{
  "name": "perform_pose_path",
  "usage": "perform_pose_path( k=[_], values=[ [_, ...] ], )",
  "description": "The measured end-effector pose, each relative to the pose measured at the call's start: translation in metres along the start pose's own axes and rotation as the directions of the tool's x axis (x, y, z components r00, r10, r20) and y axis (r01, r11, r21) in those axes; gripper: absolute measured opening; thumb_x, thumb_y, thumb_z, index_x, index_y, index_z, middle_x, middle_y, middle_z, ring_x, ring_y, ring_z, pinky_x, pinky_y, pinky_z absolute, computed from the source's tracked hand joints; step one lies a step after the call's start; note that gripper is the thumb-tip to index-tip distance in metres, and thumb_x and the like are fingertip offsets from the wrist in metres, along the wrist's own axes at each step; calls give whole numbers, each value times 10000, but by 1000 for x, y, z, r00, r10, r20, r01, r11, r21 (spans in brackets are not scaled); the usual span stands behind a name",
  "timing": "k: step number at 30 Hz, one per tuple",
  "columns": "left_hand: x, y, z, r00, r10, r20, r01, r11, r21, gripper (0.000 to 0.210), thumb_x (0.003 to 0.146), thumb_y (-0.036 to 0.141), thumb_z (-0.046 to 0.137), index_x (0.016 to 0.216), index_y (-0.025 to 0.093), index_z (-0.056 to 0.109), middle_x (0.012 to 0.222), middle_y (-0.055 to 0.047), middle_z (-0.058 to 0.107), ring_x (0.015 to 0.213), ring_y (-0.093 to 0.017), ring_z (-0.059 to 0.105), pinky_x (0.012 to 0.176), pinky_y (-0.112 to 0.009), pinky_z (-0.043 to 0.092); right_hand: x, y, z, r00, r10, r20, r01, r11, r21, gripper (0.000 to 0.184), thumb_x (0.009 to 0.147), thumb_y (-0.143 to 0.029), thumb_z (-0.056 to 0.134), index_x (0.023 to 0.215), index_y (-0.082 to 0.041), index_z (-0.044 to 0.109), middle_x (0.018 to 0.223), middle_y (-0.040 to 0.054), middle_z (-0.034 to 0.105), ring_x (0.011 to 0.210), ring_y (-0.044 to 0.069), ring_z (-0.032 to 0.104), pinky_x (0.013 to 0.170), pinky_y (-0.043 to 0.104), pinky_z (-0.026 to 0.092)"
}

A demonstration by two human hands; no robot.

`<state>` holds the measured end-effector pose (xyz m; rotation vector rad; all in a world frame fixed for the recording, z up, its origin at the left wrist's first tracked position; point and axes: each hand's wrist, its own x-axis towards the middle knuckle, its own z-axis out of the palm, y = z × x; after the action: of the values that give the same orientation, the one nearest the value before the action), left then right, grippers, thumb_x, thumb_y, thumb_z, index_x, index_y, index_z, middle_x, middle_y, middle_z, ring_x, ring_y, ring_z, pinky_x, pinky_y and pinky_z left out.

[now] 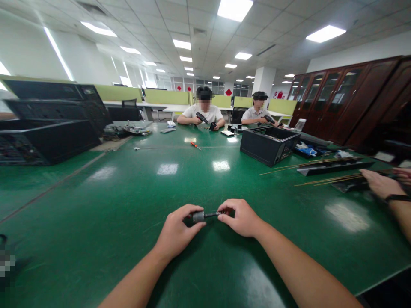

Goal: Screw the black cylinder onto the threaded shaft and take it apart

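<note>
The left hand [180,226] grasps a grey metal cylinder with a thin dark shaft [198,217] between thumb and fingers; the right hand [241,218] grasps the shaft's free end. The piece lies level between both hands, over the glossy green worktop [154,188]; contact with that surface cannot be determined. To the right, a co-worker's hand [382,183] is near thin yellow rods [279,171]. Beyond are a black open-topped metal case [257,147] and an orange-handled screwdriver [194,144]. At the far side, two people hold dark power drills [201,117].
</note>
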<state>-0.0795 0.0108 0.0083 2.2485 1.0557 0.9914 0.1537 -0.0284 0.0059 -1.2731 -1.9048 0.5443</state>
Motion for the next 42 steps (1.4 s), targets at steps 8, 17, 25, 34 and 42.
perform_pose_path(
  k=[8,17,25,34,42],
  values=[
    [0,-1,0,1000,2,-6,-2,1000,-10,248,744,262,753,985,259,696,952,8,730,889,-193,670,826,-321,514,-1,-1,-2,1000,-1,-5,1,1000,4,92,826,-203,675,893,-176,730,805,26,703,739,155,634,711,264,478],
    [0,-1,-1,1000,7,-9,-7,1000,-6,247,744,261,756,984,259,697,953,7,728,893,-189,668,825,-316,509,0,0,-3,1000,-9,-8,9,1000,-15,86,823,-202,676,887,-181,730,802,23,699,741,155,632,713,265,473],
    [0,-2,-2,1000,7,-8,-7,1000,9,260,741,256,759,993,260,698,953,10,729,892,-185,668,819,-310,510,0,1,-3,1000,-13,-14,13,1000,-18,89,817,-194,679,891,-184,727,802,19,697,737,153,628,707,264,468],
    [0,-2,-2,1000,7,-19,-6,1000,18,253,737,266,753,984,251,701,949,0,732,891,-193,670,825,-322,515,0,4,-4,1000,-11,-13,11,1000,-27,95,818,-197,679,899,-186,729,802,17,696,741,153,631,714,264,470],
    [1,-1,-2,999,18,-35,-17,1000,17,256,738,278,742,988,232,706,947,-23,739,868,-201,676,794,-321,536,0,1,-6,1000,-11,-20,11,999,-38,93,812,-192,682,892,-183,730,803,19,700,743,156,632,711,267,469]
  ],
)
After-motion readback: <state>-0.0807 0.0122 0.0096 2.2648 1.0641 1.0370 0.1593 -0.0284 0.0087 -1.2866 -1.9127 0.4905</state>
